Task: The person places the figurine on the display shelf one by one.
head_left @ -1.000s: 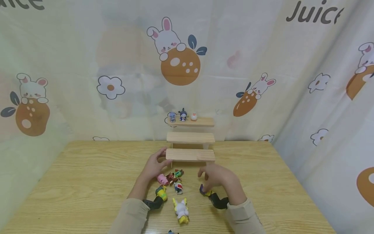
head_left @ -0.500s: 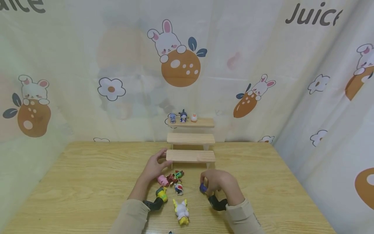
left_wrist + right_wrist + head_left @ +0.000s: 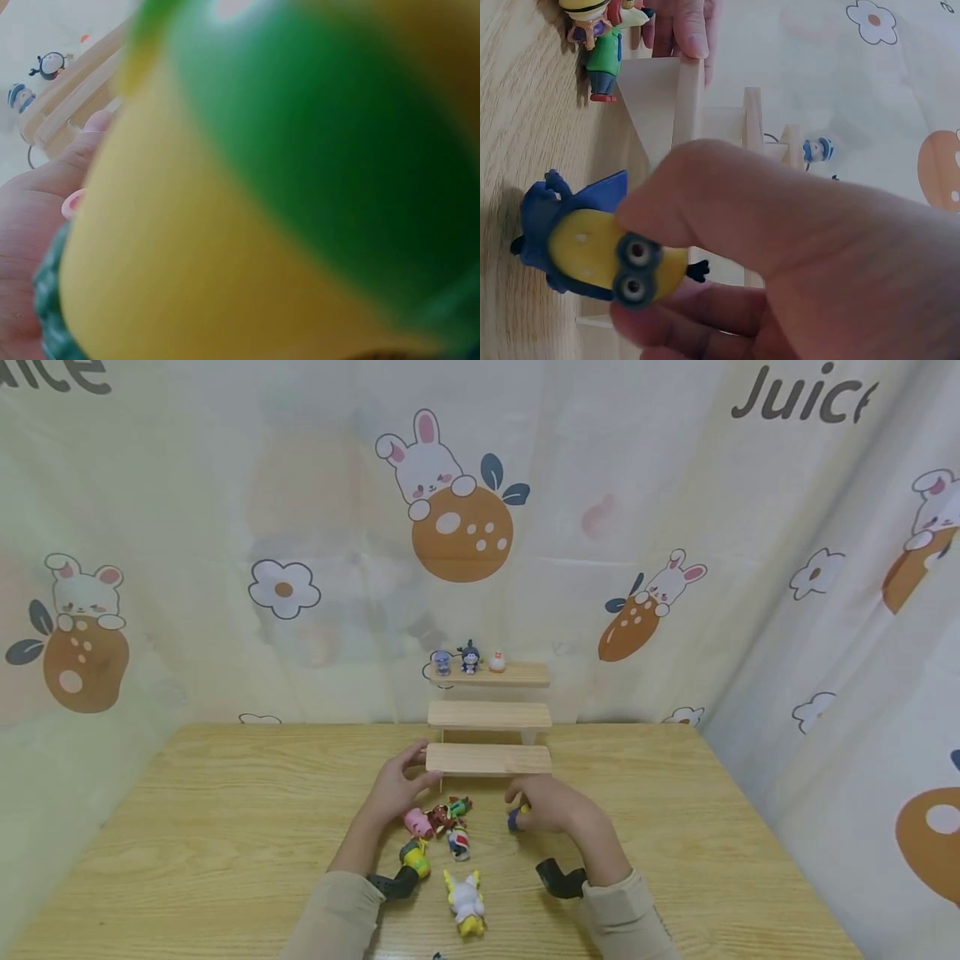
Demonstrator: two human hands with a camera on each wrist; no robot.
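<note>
1. The right hand (image 3: 555,810) pinches the minion (image 3: 585,244) between thumb and fingers; the right wrist view shows its goggles facing the camera and its head up.
2. The minion is in front of the right part of the shelf (image 3: 487,758), near the bottom step; whether its feet touch the table (image 3: 225,827) I cannot tell.
3. The left hand (image 3: 395,789) grips the left end of the bottom step, thumb in front, fingers behind.
4. Close by that hand lie the pig (image 3: 417,822), a brown figure (image 3: 439,816), a green figure (image 3: 458,806) and a white-and-red figure (image 3: 459,842).
5. Nearer the person are a yellow-and-green figure (image 3: 415,857), beside the left wrist, and a white-and-yellow figure (image 3: 467,900), between the forearms.
6. On the top step stand, left to right, a pale blue figure (image 3: 442,662), a dark blue figure (image 3: 470,657) and a white figure (image 3: 497,662).
7. A printed curtain (image 3: 337,485) hangs behind the table.
</note>
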